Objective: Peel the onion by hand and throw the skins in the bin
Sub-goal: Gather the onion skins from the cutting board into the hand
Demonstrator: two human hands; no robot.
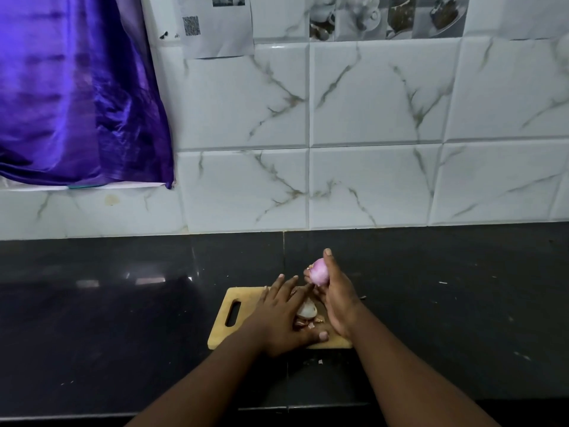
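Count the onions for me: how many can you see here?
1. The pinkish, peeled onion sits in the grip of the right hand, raised above the cutting board. Loose skins lie on the board beside the left hand, which may hide more.

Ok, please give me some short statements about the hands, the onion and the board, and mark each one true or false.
1. The right hand holds the onion up above the cutting board. True.
2. The left hand grips a knife. False: it lies spread over the board near the onion skins, and no knife is visible.
3. Loose skins lie on the board. True.
4. The board rests on a white counter. False: the counter is black.
5. A bin stands beside the board. False: no bin is in view.
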